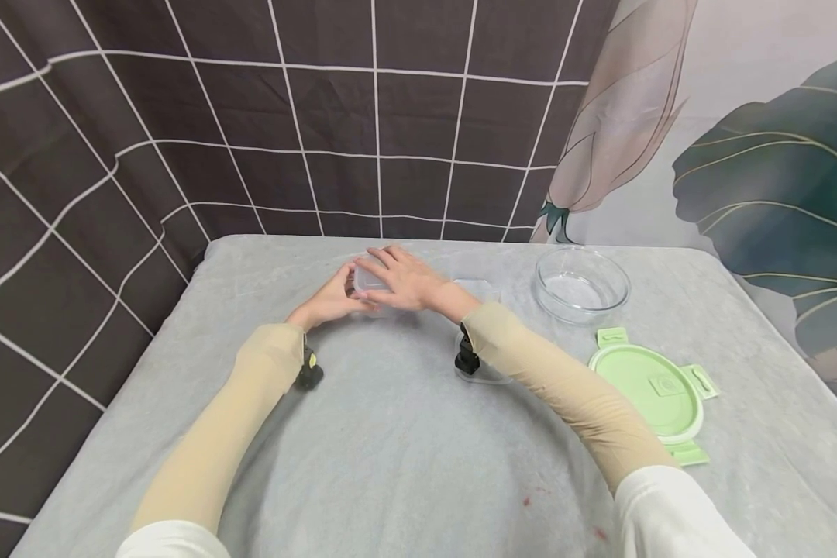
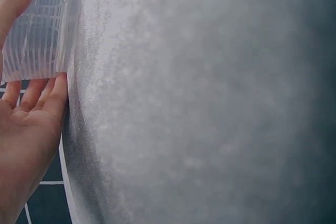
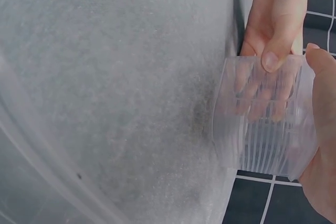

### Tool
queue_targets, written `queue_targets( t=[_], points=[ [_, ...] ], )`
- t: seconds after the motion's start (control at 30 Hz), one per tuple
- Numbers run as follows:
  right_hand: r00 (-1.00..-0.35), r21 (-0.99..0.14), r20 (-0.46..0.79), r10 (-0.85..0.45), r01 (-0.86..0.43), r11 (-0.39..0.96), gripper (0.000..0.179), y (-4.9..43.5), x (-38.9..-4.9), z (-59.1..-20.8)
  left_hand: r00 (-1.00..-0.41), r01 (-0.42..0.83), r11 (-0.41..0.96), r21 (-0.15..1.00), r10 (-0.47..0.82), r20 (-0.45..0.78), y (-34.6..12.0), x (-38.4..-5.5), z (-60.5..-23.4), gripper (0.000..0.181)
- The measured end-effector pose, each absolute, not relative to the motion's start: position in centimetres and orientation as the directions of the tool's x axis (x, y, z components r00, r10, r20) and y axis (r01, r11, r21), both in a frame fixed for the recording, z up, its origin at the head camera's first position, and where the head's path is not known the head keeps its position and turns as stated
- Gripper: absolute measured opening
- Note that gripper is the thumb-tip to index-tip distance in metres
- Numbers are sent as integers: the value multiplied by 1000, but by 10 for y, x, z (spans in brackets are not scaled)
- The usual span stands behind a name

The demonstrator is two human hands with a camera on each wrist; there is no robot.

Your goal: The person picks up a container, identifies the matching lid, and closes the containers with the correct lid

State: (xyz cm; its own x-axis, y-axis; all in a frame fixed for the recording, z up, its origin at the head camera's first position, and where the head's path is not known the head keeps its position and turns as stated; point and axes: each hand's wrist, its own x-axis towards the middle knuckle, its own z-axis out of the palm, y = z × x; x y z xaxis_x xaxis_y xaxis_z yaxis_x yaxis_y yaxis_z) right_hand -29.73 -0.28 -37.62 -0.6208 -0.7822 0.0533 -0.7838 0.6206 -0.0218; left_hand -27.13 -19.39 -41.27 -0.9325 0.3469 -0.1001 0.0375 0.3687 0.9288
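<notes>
A small clear plastic container (image 1: 366,279) with ribbed sides is between the two hands near the table's back edge. My left hand (image 1: 331,299) grips it from the left, its thumb (image 2: 18,6) on one side and fingertips (image 2: 60,85) against another. Spread over the top is my right hand (image 1: 408,280), its fingers fairly straight and touching the container. The ribbed wall of the container (image 3: 262,135) shows in the right wrist view, with the left fingers seen through it. What is inside it, if anything, cannot be made out.
A round glass bowl (image 1: 580,288) stands at the back right. In front of it lies a green lid (image 1: 649,391) with flaps out. A clear plastic piece (image 1: 484,291) is partly hidden behind the right forearm; another clear edge (image 1: 488,380) shows below it. Grey cloth (image 1: 390,434) covers the table.
</notes>
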Motion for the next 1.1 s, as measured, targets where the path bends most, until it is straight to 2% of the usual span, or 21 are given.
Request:
queue_targets(
  t=[0.33,0.47,0.67,0.87,1.1],
  points=[
    [-629,-15,51,-776,-777,629,66,-2,-295,-378,-936,47,363,931,341,-85,-192,-269,-410,87],
    [-632,15,24,-775,-775,632,66,-3,-293,-378,-937,50,368,928,339,-85,-191,-270,-412,88],
    [-600,19,-41,-799,-800,600,66,-9,-290,-377,-936,75,364,928,346,-59,-193,-271,-414,88],
    [-603,-10,-52,-796,-797,604,64,-10,-285,-375,-936,75,369,926,347,-62,-192,-269,-411,91],
    [-600,40,-53,-798,-800,598,65,-10,-283,-375,-941,82,378,922,335,-53,-192,-268,-413,87]
  ],
)
